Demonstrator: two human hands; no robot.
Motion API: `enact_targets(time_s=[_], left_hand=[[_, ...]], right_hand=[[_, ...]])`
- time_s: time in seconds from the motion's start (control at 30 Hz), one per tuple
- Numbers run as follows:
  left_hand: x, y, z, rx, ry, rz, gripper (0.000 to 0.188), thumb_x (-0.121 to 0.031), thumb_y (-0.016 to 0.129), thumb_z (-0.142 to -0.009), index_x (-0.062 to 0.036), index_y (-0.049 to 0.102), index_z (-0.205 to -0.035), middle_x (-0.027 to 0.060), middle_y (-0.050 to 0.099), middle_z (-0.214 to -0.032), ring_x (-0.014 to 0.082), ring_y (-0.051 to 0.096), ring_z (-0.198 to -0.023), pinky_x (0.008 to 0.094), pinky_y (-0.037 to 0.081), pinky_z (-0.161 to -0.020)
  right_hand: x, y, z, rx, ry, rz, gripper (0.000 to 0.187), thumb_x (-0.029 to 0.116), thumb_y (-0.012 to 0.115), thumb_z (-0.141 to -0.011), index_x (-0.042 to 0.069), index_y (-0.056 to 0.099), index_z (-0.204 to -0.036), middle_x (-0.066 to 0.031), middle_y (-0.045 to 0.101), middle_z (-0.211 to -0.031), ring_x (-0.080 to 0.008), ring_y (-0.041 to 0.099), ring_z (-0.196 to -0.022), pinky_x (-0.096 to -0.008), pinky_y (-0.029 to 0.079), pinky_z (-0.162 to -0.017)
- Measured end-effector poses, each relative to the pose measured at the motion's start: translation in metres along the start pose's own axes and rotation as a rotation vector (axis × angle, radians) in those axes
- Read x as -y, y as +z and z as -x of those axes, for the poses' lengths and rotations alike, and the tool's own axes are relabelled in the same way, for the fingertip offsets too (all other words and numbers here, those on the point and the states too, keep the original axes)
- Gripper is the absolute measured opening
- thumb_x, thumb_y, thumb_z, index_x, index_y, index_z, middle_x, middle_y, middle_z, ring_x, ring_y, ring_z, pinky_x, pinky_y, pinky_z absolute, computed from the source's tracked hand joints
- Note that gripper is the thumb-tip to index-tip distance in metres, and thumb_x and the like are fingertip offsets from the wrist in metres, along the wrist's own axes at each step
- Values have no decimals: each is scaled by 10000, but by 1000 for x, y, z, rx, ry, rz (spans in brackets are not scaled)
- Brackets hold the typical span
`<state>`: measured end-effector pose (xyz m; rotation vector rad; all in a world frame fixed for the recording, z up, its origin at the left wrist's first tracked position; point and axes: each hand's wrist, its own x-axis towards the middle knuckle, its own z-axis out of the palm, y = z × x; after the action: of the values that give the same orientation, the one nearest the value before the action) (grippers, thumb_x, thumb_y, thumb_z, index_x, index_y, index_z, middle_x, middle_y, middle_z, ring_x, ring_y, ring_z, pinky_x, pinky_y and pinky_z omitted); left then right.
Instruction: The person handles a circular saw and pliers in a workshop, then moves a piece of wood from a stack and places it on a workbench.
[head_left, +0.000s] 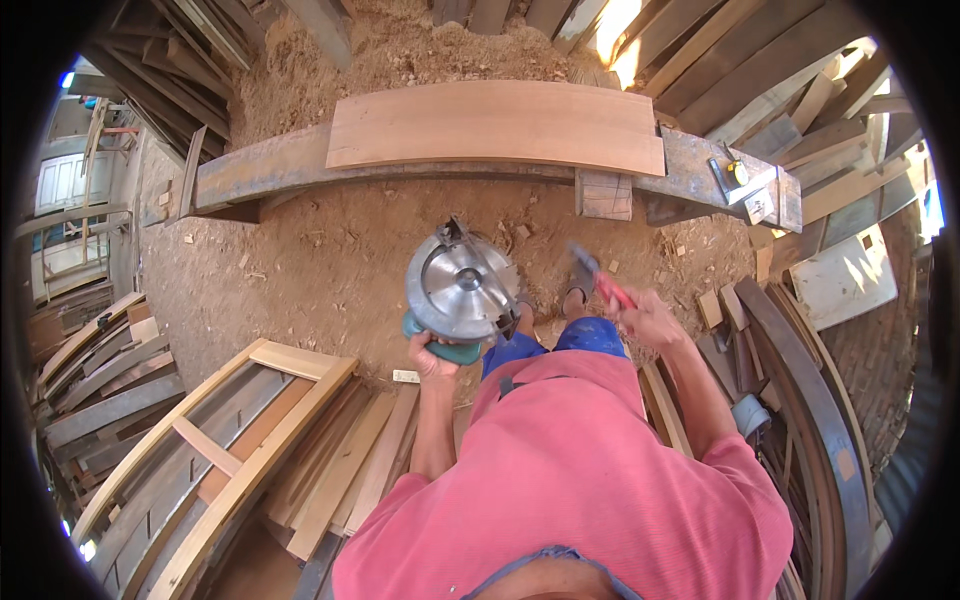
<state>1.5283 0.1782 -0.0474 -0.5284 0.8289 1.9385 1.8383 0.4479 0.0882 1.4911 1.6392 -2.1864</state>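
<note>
My left hand (435,358) is closed around the teal handle of a circular saw (462,280), which I hold up in front of my body. Its round silver blade and metal guard face upward. In my right hand (648,318), fingers wrapped round it, is a tool with a red handle (615,291) and a dark grey, narrow end. That end is somewhat blurred, so its exact kind is unclear. The two tools are apart. Beyond them a broad reddish plank (490,125) lies flat along a long, heavy beam bench (270,165).
A yellow-and-black tape measure (737,173) and a metal square (722,182) lie on the bench's right end. A light wooden frame (225,460) rests at lower left over stacked boards (345,470). Curved timbers (810,390) crowd the right. Sawdust and offcuts cover the dirt floor (330,270).
</note>
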Motion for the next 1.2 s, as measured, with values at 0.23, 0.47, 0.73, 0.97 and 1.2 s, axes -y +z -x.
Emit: enact_targets(time_s=[0.23,0.47,0.73,0.97,1.2], left_hand=[[-12,59,61,70,143,6,596,-219,636,-770,-16,569,-1327,152,616,-1341,325,569,-1264,511,440,-1101],[-4,77,92,133,150,51,572,-286,628,-827,-29,577,-1335,150,619,-1340,333,575,-1254,509,431,-1107],[8,90,100,236,134,18,576,-286,600,-837,-30,565,-1352,158,611,-1349,333,567,-1272,514,419,-1122],[15,79,102,180,125,44,578,-224,585,-813,-18,560,-1352,175,601,-1360,344,567,-1274,510,416,-1129],[17,91,111,153,112,33,590,-212,604,-795,-13,560,-1348,181,598,-1360,345,574,-1264,508,421,-1128]], right_hand=[[27,-7,-55,-256,-415,-186,86,32,534,-846,21,618,-863,5,581,-744,-92,522,-666,-274,443,-611],[63,49,-28,-10,-213,-360,228,234,677,-948,6,679,-948,-25,659,-832,-75,580,-718,-235,468,-633],[67,71,-14,131,-198,-320,192,201,745,-891,25,674,-865,-1,631,-773,-80,582,-702,-253,492,-639],[48,69,-19,108,-217,-399,125,130,686,-913,8,672,-889,2,643,-855,-86,596,-803,-259,505,-750],[46,65,-24,127,-277,-398,104,105,690,-899,1,695,-907,-58,636,-1095,-95,594,-856,-259,501,-770]])
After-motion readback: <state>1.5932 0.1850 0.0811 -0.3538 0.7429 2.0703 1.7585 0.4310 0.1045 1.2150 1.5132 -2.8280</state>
